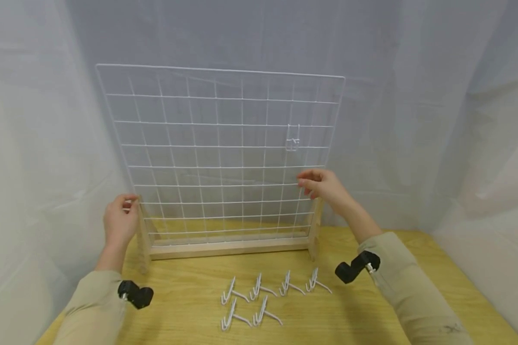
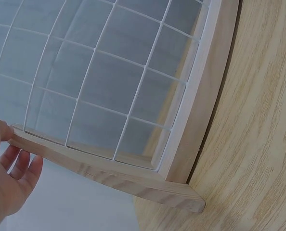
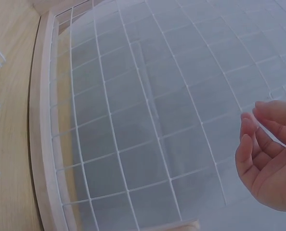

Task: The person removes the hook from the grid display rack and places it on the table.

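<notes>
A white wire grid panel stands upright in a light wooden stand. At the panel's left edge, my left hand pinches the top end of the stand's side post between thumb and fingers. My right hand hovers by the panel's right part, its fingers loosely curled with nothing between them; the right wrist view shows the same hand apart from the wires. Above it, one white wire hook hangs on the grid near the right side.
Several white hooks lie in two rows on the yellow wood-grain table in front of the stand. Pale sheets hang behind and at both sides. Each sleeve carries a black wrist mount.
</notes>
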The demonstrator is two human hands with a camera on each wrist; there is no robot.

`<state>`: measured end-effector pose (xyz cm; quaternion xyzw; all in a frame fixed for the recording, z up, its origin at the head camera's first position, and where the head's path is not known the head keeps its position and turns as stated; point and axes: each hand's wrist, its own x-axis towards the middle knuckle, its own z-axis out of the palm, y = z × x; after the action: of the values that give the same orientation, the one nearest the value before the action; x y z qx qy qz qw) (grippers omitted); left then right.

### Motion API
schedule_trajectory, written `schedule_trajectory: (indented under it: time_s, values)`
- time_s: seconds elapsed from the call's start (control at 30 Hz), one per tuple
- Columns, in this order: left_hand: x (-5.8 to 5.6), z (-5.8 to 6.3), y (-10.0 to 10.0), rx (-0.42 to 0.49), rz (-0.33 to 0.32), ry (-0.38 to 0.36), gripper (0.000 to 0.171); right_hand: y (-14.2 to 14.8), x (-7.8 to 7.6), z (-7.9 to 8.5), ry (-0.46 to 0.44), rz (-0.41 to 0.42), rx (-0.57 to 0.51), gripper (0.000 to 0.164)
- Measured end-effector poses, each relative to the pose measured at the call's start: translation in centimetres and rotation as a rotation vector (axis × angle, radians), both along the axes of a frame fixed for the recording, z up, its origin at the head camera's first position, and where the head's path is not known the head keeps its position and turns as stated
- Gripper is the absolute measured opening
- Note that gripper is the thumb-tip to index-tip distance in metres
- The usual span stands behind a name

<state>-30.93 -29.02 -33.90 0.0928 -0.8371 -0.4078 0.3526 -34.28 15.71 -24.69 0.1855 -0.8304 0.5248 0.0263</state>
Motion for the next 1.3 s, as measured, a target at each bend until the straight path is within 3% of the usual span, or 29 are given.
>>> schedule_trajectory:
  time_s: [0.57, 1.03, 1.3]
  values:
    - [0.2, 0.2, 0.2, 0.018, 0.004, -0.028, 0.025, 0.2, -0.6, 3.3, 0.051, -0.012, -0.032, 0.035]
    - [0.3, 0.0, 0.2, -0.005, 0.003, -0.024, 0.025, -0.1, -0.9, 5.0, 0.064, -0.035, -0.062, 0.035]
    - [0.1, 0.2, 0.6, 0.028, 0.012, -0.028, 0.026, -0.2, -0.7, 5.9, 0.073, -0.030, -0.071, 0.034]
